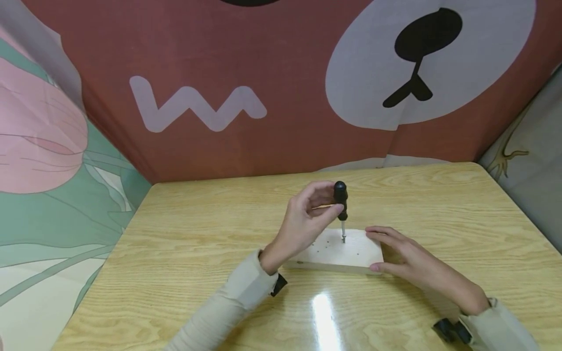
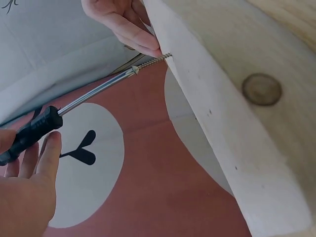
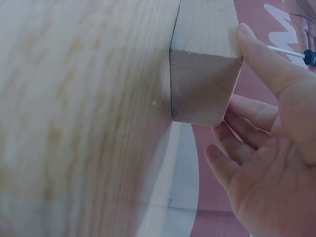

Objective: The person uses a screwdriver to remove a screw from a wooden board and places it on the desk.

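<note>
Watching the middle of the head view, we see the left hand (image 1: 305,214) pinching the black handle of a screwdriver (image 1: 340,201) between thumb and fingers, the shaft standing nearly upright. Down at its tip sits a screw (image 2: 152,62), and the left wrist view gives us the good look: tip against head, point meeting the wooden block (image 1: 335,258). Lower right of centre, the right hand (image 1: 406,256) grips the block's right end, thumb on the near edge, fingers at the far edge. The block lies flat on the table (image 1: 197,224), just right of centre in the lower half of the frame. So how far along are we? Early, we'd judge: nearly all the thread shows outside the wood, so most of the driving looks left to do. How deep the point has bitten, we can't tell. Small dark marks (image 1: 357,254) dot the top, but just 1 screw shows there.
</note>
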The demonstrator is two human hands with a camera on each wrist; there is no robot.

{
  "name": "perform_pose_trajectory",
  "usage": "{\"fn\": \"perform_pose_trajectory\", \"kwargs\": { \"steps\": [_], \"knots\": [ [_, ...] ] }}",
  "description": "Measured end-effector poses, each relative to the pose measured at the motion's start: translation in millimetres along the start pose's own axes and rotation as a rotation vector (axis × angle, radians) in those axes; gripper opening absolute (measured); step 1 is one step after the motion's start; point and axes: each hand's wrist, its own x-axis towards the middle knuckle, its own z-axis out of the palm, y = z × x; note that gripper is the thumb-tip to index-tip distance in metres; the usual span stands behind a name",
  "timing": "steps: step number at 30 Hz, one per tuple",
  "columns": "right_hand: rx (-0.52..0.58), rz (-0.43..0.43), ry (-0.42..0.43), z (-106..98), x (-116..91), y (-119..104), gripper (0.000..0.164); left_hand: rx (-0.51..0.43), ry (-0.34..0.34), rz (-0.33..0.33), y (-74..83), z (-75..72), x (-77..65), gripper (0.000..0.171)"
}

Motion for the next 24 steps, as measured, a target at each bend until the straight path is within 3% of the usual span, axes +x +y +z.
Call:
{"fn": "perform_pose_trajectory", "kwargs": {
  "steps": [8,16,24],
  "knots": [
    [0.018,0.010,-0.011,-0.6,0.5,-1.2,0.065,0.031,-0.045,-0.023,1.9,-2.3,-0.9,0.037],
    [0.040,0.019,-0.037,-2.0,0.9,-1.1,0.065,0.066,-0.021,-0.034,2.7,-3.8,-1.6,0.040],
    [0.032,0.018,-0.046,-3.0,0.0,-0.9,0.066,0.053,-0.031,0.009,-0.5,-4.1,-2.3,0.038]
  ]
}}
